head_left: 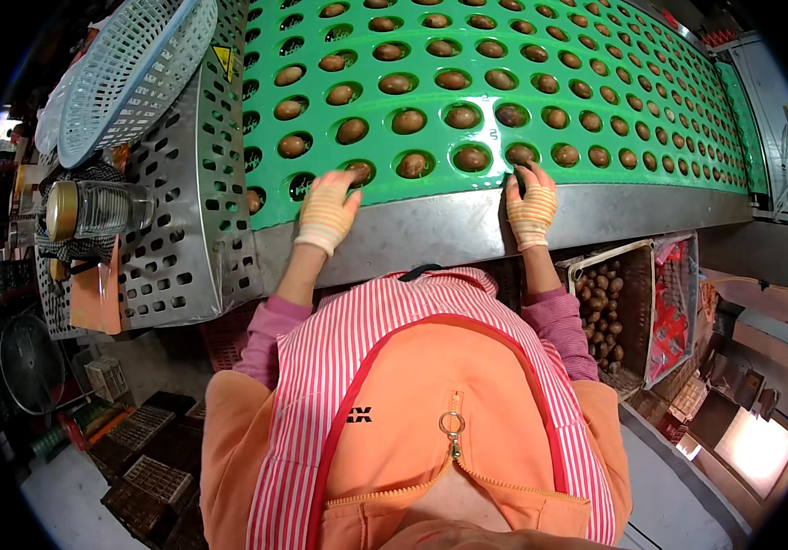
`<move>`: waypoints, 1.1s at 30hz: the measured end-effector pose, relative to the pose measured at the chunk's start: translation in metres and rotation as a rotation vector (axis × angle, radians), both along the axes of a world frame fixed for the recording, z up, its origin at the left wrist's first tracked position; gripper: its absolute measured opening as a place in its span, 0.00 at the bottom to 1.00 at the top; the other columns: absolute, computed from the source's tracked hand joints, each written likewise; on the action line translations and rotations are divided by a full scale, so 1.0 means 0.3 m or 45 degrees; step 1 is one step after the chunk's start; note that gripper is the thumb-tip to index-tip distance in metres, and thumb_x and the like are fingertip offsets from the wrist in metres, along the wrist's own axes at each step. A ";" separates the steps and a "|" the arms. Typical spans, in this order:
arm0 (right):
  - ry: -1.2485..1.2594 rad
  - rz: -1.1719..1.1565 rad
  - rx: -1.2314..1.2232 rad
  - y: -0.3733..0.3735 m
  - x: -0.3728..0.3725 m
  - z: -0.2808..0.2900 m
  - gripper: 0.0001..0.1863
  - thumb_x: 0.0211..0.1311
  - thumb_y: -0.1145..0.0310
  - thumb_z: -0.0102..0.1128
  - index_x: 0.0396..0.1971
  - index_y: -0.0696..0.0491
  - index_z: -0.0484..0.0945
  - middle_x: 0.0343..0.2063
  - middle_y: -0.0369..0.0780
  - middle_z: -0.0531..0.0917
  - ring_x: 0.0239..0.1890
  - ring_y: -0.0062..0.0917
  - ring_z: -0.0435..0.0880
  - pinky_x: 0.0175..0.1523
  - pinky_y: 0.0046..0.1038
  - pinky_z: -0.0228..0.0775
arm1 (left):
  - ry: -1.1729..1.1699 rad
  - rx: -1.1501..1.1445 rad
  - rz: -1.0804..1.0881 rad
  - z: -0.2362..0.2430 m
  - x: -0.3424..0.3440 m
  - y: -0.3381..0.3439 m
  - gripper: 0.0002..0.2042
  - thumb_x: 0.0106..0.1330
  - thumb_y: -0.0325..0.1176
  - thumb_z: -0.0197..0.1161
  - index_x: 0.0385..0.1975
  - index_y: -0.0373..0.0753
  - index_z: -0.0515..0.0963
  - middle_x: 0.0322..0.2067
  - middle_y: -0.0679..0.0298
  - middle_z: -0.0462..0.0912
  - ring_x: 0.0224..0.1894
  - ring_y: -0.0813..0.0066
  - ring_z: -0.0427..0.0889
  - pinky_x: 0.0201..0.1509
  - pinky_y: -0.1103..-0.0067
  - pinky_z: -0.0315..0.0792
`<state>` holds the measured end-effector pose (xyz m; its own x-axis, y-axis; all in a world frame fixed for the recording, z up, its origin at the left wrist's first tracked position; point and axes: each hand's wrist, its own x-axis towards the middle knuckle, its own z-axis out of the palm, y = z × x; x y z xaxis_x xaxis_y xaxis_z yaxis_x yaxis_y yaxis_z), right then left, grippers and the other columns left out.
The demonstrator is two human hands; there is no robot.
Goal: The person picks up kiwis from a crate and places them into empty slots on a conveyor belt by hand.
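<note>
A green perforated belt (385, 128) holds rows of brown eggs (414, 163) in round holes, with some holes showing dark. My left hand (328, 206) wears a striped fingerless glove, its loosely curved fingers at an egg in the front row, partly covering it. My right hand (529, 206), gloved the same way, reaches onto the front row farther right, its fingers apart and touching or just over another egg (520, 153). Neither hand appears to grip anything. Both wrists are above the steel front edge (412, 225) of the belt.
A perforated steel guard (183, 238) stands left, with a pale blue basket (128, 73), a lidded glass jar (100, 209) and an orange card (96, 302). Below right, a crate (636, 312) holds brown eggs beside a red package (672, 307). Crates (160, 477) sit low at left.
</note>
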<state>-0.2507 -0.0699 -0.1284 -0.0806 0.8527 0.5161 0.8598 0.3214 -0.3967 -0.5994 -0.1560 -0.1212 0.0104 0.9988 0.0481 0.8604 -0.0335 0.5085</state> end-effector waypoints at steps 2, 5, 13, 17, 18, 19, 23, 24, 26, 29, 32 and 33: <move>-0.014 -0.006 -0.001 0.000 0.001 0.002 0.13 0.54 0.70 0.66 0.40 0.54 0.81 0.48 0.44 0.81 0.50 0.43 0.77 0.56 0.41 0.70 | 0.118 -0.019 0.093 0.056 0.045 0.084 0.17 0.60 0.29 0.61 0.51 0.45 0.77 0.48 0.57 0.76 0.51 0.53 0.74 0.56 0.63 0.72; -0.031 -0.023 0.018 -0.001 -0.006 0.011 0.13 0.53 0.71 0.66 0.39 0.54 0.81 0.47 0.44 0.81 0.49 0.43 0.78 0.55 0.41 0.71 | 0.177 -0.101 -0.198 0.010 -0.013 0.154 0.18 0.59 0.29 0.63 0.51 0.44 0.76 0.50 0.57 0.76 0.54 0.53 0.73 0.58 0.63 0.70; 0.018 0.015 0.094 0.007 0.004 0.010 0.11 0.52 0.72 0.65 0.37 0.53 0.81 0.43 0.44 0.82 0.46 0.44 0.78 0.53 0.43 0.71 | 0.086 0.421 0.078 0.020 0.033 0.337 0.27 0.64 0.43 0.61 0.63 0.46 0.67 0.63 0.52 0.67 0.65 0.46 0.64 0.65 0.60 0.64; 0.097 -0.042 0.154 -0.017 0.023 0.014 0.11 0.52 0.73 0.63 0.38 0.53 0.79 0.44 0.44 0.81 0.46 0.45 0.78 0.52 0.43 0.71 | 0.636 0.200 -0.058 -0.101 0.137 0.347 0.37 0.64 0.56 0.58 0.71 0.50 0.57 0.70 0.52 0.57 0.69 0.42 0.57 0.70 0.51 0.56; 0.118 -0.037 0.134 -0.027 0.028 0.020 0.13 0.52 0.73 0.63 0.39 0.53 0.79 0.44 0.44 0.81 0.46 0.45 0.78 0.52 0.43 0.71 | 0.586 0.159 -0.095 -0.115 0.126 0.360 0.37 0.63 0.58 0.57 0.70 0.49 0.59 0.71 0.50 0.53 0.71 0.42 0.54 0.69 0.48 0.55; 0.196 -0.043 0.154 -0.041 0.033 0.017 0.14 0.52 0.74 0.62 0.41 0.53 0.79 0.44 0.46 0.81 0.47 0.46 0.77 0.53 0.43 0.71 | 0.580 0.089 -0.107 -0.107 0.132 0.369 0.36 0.63 0.57 0.58 0.70 0.49 0.60 0.70 0.50 0.55 0.70 0.42 0.56 0.69 0.50 0.56; 0.422 -0.078 -0.035 -0.190 0.072 0.050 0.12 0.53 0.71 0.62 0.39 0.51 0.81 0.45 0.46 0.81 0.50 0.45 0.77 0.58 0.41 0.70 | 0.484 0.139 -0.003 -0.073 0.149 0.349 0.35 0.64 0.52 0.58 0.70 0.47 0.59 0.70 0.47 0.55 0.68 0.41 0.59 0.70 0.52 0.56; 0.428 -0.118 -0.008 -0.238 0.127 0.070 0.12 0.53 0.70 0.62 0.39 0.52 0.81 0.45 0.46 0.81 0.50 0.45 0.77 0.58 0.41 0.69 | 0.458 0.259 -0.039 -0.069 0.183 0.330 0.35 0.65 0.52 0.58 0.71 0.47 0.58 0.71 0.48 0.54 0.68 0.40 0.58 0.70 0.50 0.55; 0.395 -0.212 0.041 -0.308 0.255 0.112 0.11 0.53 0.70 0.62 0.38 0.52 0.81 0.45 0.45 0.82 0.49 0.44 0.77 0.58 0.40 0.70 | 0.476 0.161 -0.263 -0.089 0.255 0.305 0.33 0.66 0.49 0.57 0.70 0.47 0.59 0.71 0.52 0.55 0.68 0.43 0.58 0.70 0.50 0.55; 0.557 -0.604 -0.022 -0.399 0.570 0.063 0.12 0.53 0.69 0.60 0.38 0.56 0.82 0.41 0.48 0.83 0.47 0.44 0.80 0.57 0.39 0.72 | 0.409 0.204 -0.415 -0.103 0.276 0.328 0.28 0.66 0.43 0.59 0.66 0.43 0.65 0.67 0.53 0.63 0.66 0.47 0.62 0.68 0.56 0.60; 0.236 -1.019 -0.345 -0.516 0.885 -0.038 0.18 0.56 0.63 0.60 0.46 0.52 0.81 0.51 0.48 0.79 0.50 0.43 0.80 0.57 0.40 0.72 | 0.305 0.259 -0.401 -0.077 0.310 0.291 0.28 0.66 0.41 0.59 0.65 0.41 0.65 0.66 0.48 0.63 0.65 0.45 0.63 0.68 0.57 0.60; 0.269 -1.178 -0.625 -0.553 0.953 -0.048 0.22 0.59 0.61 0.60 0.54 0.50 0.78 0.56 0.49 0.76 0.53 0.44 0.78 0.58 0.40 0.72 | 0.234 0.355 -0.361 -0.053 0.346 0.258 0.27 0.66 0.40 0.59 0.65 0.40 0.65 0.66 0.46 0.63 0.65 0.43 0.64 0.67 0.57 0.60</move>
<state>0.0351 -0.2358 -0.1427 0.7552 0.6549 0.0276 0.5864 -0.6562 -0.4749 -0.4955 -0.0787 -0.1372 0.3160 0.9042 0.2875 0.8726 -0.3959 0.2860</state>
